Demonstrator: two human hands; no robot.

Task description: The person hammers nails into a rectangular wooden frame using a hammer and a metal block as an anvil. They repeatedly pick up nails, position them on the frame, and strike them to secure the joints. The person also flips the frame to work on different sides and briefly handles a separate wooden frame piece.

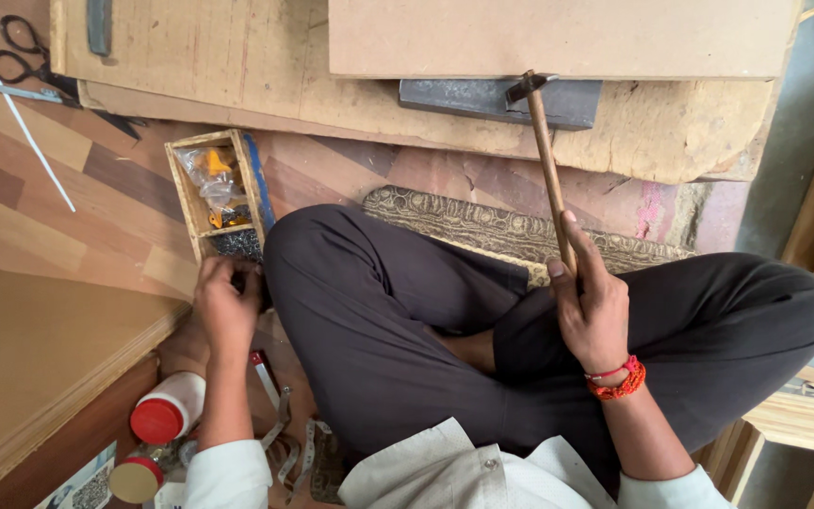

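You have black-handled scissors (25, 64) lying at the far left on the wood-pattern floor (40, 188), with a thin white stick (25, 129) just beside them. Far across the middle, a flat pale board (558, 36) rests on a thicker worn slab (237, 66), and a dark metal block (454, 97) sits at the board's near edge. A patterned mat (482, 226) lies between slab and legs. Near left, two white bottles with red caps (164, 415) stand beside a brown panel (30, 358).

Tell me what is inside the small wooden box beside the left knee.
The small wooden box holds clear plastic bags with orange pieces in one compartment and dark small nails in another. The left hand covers its near end.
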